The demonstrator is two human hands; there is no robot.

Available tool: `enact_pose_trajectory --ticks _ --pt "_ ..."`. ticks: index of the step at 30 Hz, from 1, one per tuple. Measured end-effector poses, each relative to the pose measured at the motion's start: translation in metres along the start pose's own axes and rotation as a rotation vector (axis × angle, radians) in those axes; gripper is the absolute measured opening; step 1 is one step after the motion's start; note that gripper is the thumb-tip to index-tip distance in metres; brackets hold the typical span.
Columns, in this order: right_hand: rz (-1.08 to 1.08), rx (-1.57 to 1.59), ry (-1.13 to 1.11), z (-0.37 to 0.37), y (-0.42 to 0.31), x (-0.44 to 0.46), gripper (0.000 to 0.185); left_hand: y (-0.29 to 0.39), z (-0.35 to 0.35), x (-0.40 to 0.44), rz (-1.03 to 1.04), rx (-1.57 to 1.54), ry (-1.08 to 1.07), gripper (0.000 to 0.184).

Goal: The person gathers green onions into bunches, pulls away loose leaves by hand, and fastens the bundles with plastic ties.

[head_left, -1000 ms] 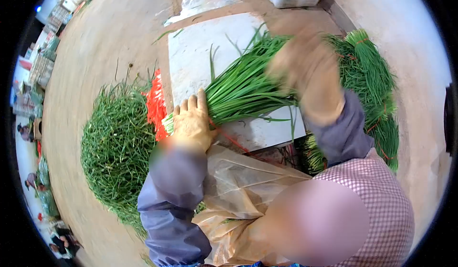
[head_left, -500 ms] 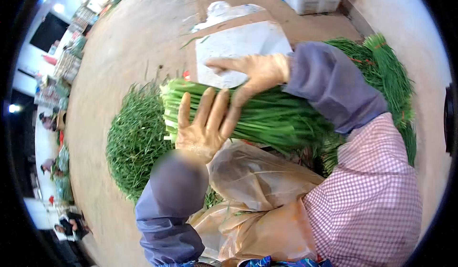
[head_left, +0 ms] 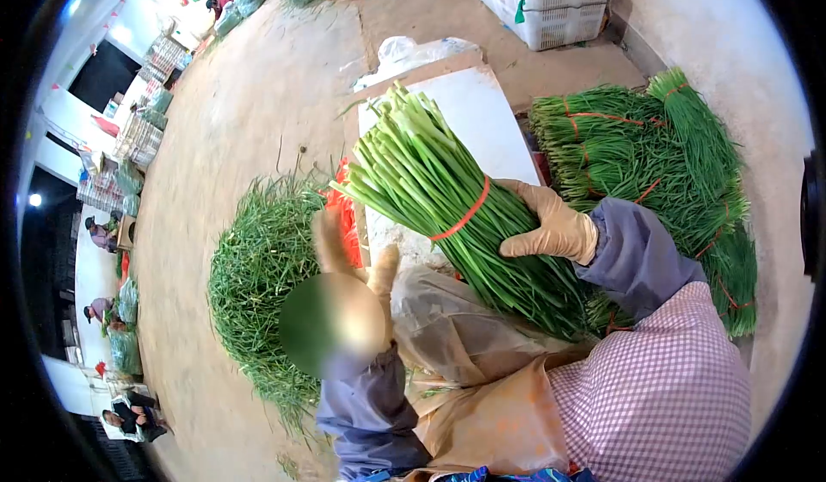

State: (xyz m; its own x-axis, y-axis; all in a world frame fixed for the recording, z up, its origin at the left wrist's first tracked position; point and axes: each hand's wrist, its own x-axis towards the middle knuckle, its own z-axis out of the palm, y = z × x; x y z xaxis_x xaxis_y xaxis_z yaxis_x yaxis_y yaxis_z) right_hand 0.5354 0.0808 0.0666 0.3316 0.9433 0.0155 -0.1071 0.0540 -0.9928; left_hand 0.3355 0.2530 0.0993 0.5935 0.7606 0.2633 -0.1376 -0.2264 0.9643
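Observation:
A thick bunch of garlic chives (head_left: 439,194) slants over my lap, pale stem ends up and to the left, green leaves down and to the right. A red band (head_left: 465,213) circles its middle. Gloved, my right hand (head_left: 551,224) grips the bunch from the right just below the band, thumb in front. My left hand (head_left: 361,275), also gloved, is apart from the bunch on its left side. Its thumb and a finger point up, spread; a blurred patch hides part of that hand. Under the stems lies a white board (head_left: 469,108).
Loose green trimmings (head_left: 262,284) heap on the floor at left, near a red plastic bag (head_left: 346,219). Several banded chive bunches (head_left: 637,146) are stacked at right by the wall. White crates (head_left: 559,17) stand behind. Other people (head_left: 133,413) sit far left.
My left hand has come off the bunch and moved down slightly. The bunch has swung from nearly level to slanting, stems up, and its red band now shows. My right hand has closed around it.

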Motion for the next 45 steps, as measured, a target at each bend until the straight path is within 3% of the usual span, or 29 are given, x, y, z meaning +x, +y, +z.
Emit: enact_pose_trajectory --ticks 4,6,10,11,13,15,17,19,23,25,28,29,30,31,33,34,37,40,41,44,45 --pt "-0.004 0.113 -0.014 0.010 -0.011 -0.017 0.094 -0.022 0.046 -0.007 -0.260 -0.252 -0.274 0.094" --pt "-0.084 -0.285 -0.005 0.015 -0.016 -0.028 0.093 -0.026 0.068 -0.021 -0.298 -0.570 -0.285 0.087" --pt "-0.109 -0.890 -0.420 -0.017 -0.049 -0.026 0.094 -0.027 0.069 -0.028 -0.331 -0.610 -0.302 0.080" --pt "0.003 -1.292 -0.522 -0.035 -0.065 -0.020 0.091 -0.026 0.069 -0.032 -0.289 -0.568 -0.254 0.078" --pt "-0.159 -1.045 -0.192 -0.058 -0.102 -0.002 0.072 -0.026 0.071 -0.037 -0.254 -0.537 -0.243 0.077" --pt "-0.734 -0.622 -0.176 -0.083 -0.119 0.036 0.056 -0.023 0.072 -0.039 -0.250 -0.512 -0.254 0.077" --pt "-1.184 -0.962 -0.173 -0.064 -0.178 0.060 0.052 -0.024 0.073 -0.040 -0.265 -0.505 -0.280 0.077" --pt "-1.299 -1.294 -0.211 -0.057 -0.187 0.073 0.052 -0.024 0.073 -0.042 -0.275 -0.487 -0.293 0.077" --pt "-0.898 -0.601 -0.387 -0.024 -0.154 0.066 0.050 -0.039 0.064 -0.048 -0.274 -0.511 -0.289 0.077" --pt "-0.952 -0.492 -0.177 -0.011 -0.151 0.057 0.047 -0.048 0.055 -0.052 -0.340 -0.592 -0.283 0.078" --pt "-0.875 -0.763 0.167 -0.008 -0.144 0.012 0.026 -0.053 0.054 -0.051 -0.341 -0.614 -0.254 0.078" --pt "-0.675 -0.583 0.097 0.006 -0.122 0.000 0.020 -0.054 0.055 -0.051 -0.334 -0.636 -0.253 0.078" --pt "-0.837 -0.401 0.027 0.025 -0.098 0.000 0.014 -0.055 0.056 -0.052 -0.331 -0.661 -0.254 0.077" --pt "-0.942 -0.697 -0.042 0.033 -0.097 -0.009 0.023 -0.051 0.057 -0.054 -0.368 -0.672 -0.250 0.077" --pt "-0.983 -1.063 0.157 0.044 -0.084 -0.015 0.030 -0.051 0.058 -0.056 -0.379 -0.652 -0.249 0.077" --pt "-1.022 -1.061 0.299 0.047 -0.071 -0.011 0.022 -0.054 0.057 -0.058 -0.369 -0.627 -0.227 0.077" --pt "-0.933 -1.012 0.368 0.054 -0.062 -0.008 0.046 -0.045 0.059 -0.061 -0.333 -0.659 -0.193 0.075" --pt "-0.819 -1.023 0.299 0.059 -0.064 -0.007 0.041 -0.053 0.059 -0.065 -0.284 -0.671 -0.113 0.071" --pt "-0.770 -0.920 0.255 0.062 -0.067 -0.008 0.037 -0.056 0.053 -0.067 -0.330 -0.615 -0.172 0.083" --pt "-0.712 -1.132 0.234 0.061 -0.070 -0.008 0.032 -0.059 0.053 -0.072 -0.283 -0.565 -0.124 0.078" --pt "-0.707 -1.103 0.244 0.061 -0.072 -0.007 0.021 -0.059 0.050 -0.074 -0.322 -0.538 -0.146 0.070"
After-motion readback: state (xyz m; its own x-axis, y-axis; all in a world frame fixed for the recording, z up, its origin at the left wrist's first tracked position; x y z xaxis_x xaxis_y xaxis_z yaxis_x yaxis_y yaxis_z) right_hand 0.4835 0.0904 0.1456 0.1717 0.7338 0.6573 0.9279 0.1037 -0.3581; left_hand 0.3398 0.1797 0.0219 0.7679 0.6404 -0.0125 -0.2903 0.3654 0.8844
